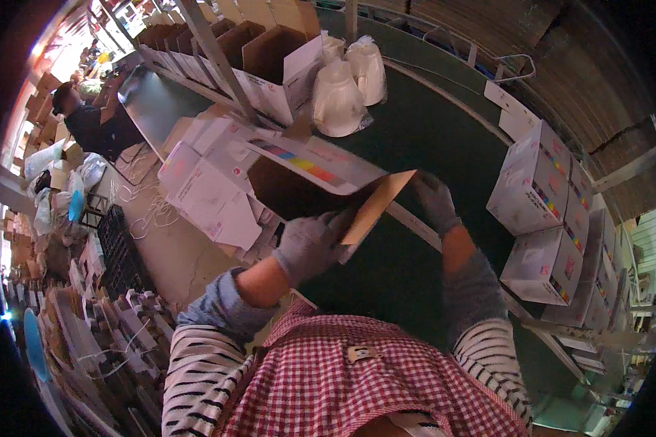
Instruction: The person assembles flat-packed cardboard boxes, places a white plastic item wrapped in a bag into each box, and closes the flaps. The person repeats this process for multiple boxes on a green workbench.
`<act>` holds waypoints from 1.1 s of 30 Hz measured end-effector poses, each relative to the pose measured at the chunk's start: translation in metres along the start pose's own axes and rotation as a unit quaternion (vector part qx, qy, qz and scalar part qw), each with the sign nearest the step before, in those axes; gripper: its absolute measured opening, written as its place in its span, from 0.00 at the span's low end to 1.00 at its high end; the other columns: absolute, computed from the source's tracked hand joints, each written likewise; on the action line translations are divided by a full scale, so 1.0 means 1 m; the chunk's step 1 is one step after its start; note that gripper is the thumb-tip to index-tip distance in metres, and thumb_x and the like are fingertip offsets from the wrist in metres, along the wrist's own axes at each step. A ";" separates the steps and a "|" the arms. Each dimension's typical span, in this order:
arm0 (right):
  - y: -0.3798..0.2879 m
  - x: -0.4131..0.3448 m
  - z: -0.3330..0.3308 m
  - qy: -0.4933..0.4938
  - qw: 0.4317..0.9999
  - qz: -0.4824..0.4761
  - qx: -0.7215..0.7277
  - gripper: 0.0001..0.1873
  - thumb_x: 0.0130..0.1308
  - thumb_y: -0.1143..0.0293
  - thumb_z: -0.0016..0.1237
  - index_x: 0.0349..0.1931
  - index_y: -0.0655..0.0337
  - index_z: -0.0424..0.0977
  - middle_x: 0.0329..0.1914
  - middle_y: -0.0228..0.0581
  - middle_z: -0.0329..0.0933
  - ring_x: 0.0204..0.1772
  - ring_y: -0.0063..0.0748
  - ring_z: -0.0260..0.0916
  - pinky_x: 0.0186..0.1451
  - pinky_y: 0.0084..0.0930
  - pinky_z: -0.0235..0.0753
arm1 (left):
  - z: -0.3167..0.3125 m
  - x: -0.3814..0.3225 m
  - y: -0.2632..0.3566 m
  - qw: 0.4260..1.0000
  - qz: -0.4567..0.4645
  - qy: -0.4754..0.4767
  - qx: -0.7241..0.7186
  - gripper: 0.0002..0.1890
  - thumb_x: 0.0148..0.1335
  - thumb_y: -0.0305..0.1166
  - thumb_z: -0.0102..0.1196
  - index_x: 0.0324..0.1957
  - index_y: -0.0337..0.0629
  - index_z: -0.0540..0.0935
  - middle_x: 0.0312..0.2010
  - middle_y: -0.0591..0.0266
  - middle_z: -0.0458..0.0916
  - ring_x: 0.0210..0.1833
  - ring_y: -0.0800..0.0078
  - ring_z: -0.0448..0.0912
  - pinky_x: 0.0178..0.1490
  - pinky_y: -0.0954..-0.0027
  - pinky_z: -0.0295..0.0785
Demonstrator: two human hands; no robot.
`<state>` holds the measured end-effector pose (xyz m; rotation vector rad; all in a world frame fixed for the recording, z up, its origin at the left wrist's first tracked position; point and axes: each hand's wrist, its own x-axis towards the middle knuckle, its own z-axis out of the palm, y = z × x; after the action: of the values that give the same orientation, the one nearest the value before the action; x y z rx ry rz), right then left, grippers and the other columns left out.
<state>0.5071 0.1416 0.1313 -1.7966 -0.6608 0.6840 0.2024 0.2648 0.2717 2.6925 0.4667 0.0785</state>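
Observation:
In front of me is a partly opened cardboard carton (328,155), white outside with a rainbow stripe and brown inside. My left hand (309,246), in a grey work glove, grips its near edge beside a raised brown flap (380,210). At the flap's far corner is my right hand (438,203), gloved alike and slightly blurred. Its fingertips meet the corner and are partly hidden, so their grip is unclear. Flattened white cartons (210,188) lie in a loose pile left of the carton.
Open cartons (268,54) line the back of the green worktable (462,147). Near them stand plastic-wrapped white stacks (339,98). Printed boxes (530,180) are stacked at right. A metal post (216,54) rises behind the pile. Another person (98,120) is at far left, near a black crate (123,248).

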 end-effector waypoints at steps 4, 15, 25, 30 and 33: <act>-0.110 0.073 0.033 -0.097 0.966 -0.015 -0.241 0.35 0.64 0.38 0.48 0.54 0.61 0.78 0.49 0.53 0.82 0.53 0.49 0.79 0.59 0.36 0.74 | 0.020 0.010 0.007 1.000 0.002 -0.009 -0.010 0.27 0.57 0.38 0.62 0.59 0.41 0.76 0.47 0.46 0.82 0.47 0.49 0.83 0.49 0.54 0.80; -0.150 0.201 0.157 -0.100 0.882 -0.043 -0.459 0.50 0.60 0.22 0.23 0.62 0.55 0.75 0.63 0.50 0.75 0.66 0.48 0.72 0.69 0.36 0.66 | -0.036 -0.033 -0.076 0.930 -0.174 0.295 -0.136 0.41 0.43 0.30 0.76 0.61 0.32 0.72 0.57 0.47 0.75 0.39 0.65 0.81 0.43 0.68 0.79; -0.115 0.188 0.110 0.027 0.926 0.047 -0.374 0.31 0.62 0.42 0.48 0.53 0.59 0.79 0.56 0.51 0.79 0.61 0.50 0.75 0.60 0.40 0.74 | -0.023 -0.003 -0.129 0.884 -0.152 0.206 -0.391 0.25 0.60 0.18 0.60 0.60 0.40 0.72 0.55 0.54 0.79 0.58 0.62 0.78 0.61 0.62 0.73; -0.073 0.108 -0.009 0.157 0.930 -0.034 -0.331 0.23 0.55 0.55 0.59 0.49 0.57 0.77 0.52 0.48 0.78 0.54 0.51 0.77 0.55 0.41 0.76 | -0.010 -0.004 -0.112 0.977 -0.029 0.183 -0.102 0.15 0.64 0.32 0.55 0.52 0.44 0.80 0.49 0.47 0.82 0.51 0.47 0.80 0.55 0.56 0.76; -0.046 0.019 -0.122 0.192 0.920 -0.155 -0.306 0.18 0.55 0.61 0.55 0.45 0.59 0.77 0.44 0.43 0.78 0.48 0.42 0.76 0.52 0.35 0.76 | -0.015 -0.001 -0.078 0.975 -0.020 0.186 -0.118 0.19 0.63 0.32 0.53 0.56 0.46 0.77 0.46 0.43 0.81 0.49 0.44 0.80 0.50 0.53 0.76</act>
<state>0.6023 0.0913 0.2063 -2.2364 -0.9231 -0.1224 0.1751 0.3370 0.2540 2.4341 0.5802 0.5961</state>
